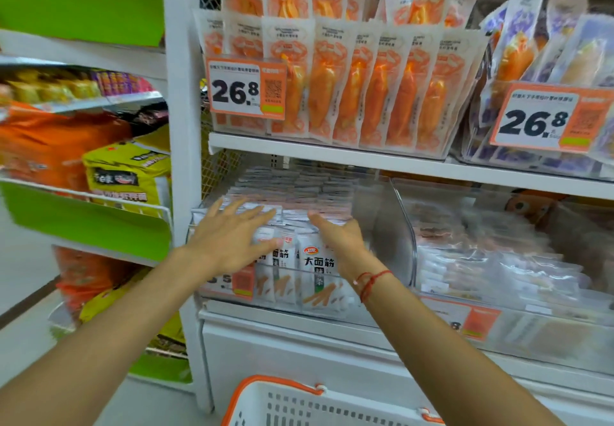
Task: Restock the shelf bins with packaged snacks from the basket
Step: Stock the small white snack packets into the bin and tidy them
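Observation:
A clear shelf bin [395,219] on the lower shelf holds rows of white snack packs [319,269] printed with brown sticks. My left hand [229,236] lies flat with spread fingers on the tops of the front packs at the bin's left side. My right hand [342,239] presses with straight fingers against the packs a little to the right; a red string is round its wrist. Neither hand holds a pack. A white basket [282,402] with an orange rim shows at the bottom edge; its inside is out of view.
Above, a bin of orange packs [365,93] carries a 26.8 price tag [246,85]. To the right stands a bin of clear packs [498,259]. A white upright post [182,126] separates a green side rack with yellow bags [126,173].

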The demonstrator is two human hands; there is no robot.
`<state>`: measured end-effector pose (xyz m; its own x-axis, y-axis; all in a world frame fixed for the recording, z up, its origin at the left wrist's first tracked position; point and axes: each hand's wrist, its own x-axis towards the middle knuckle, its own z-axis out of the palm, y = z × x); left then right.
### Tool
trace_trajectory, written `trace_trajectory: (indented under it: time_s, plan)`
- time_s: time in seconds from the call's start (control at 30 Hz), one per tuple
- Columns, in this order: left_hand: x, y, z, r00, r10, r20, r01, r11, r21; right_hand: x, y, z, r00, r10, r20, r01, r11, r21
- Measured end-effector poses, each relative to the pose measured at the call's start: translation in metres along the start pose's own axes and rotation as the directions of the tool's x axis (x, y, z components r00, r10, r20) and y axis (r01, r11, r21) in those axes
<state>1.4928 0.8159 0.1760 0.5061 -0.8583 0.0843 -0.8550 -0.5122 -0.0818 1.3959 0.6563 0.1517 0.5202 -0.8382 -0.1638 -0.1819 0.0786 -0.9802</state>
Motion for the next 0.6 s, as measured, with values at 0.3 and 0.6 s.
trace_trajectory:
  time_s: [0.3, 0.6]
  plan:
    - [0.004, 0.017, 0.004, 1.000, -0.010, 0.011, 0.009, 0.999, 0.050, 0.000, 0.007, -0.007, 0.999, 0.019, -0.028, -0.023, 0.988, -0.150]
    - [-0.035, -0.031, -0.020, 0.969, -0.052, -0.240, -0.023, 0.953, -0.301, -0.036, -0.007, -0.025, 0.887, -0.461, -0.025, 0.385, 0.769, -0.511]
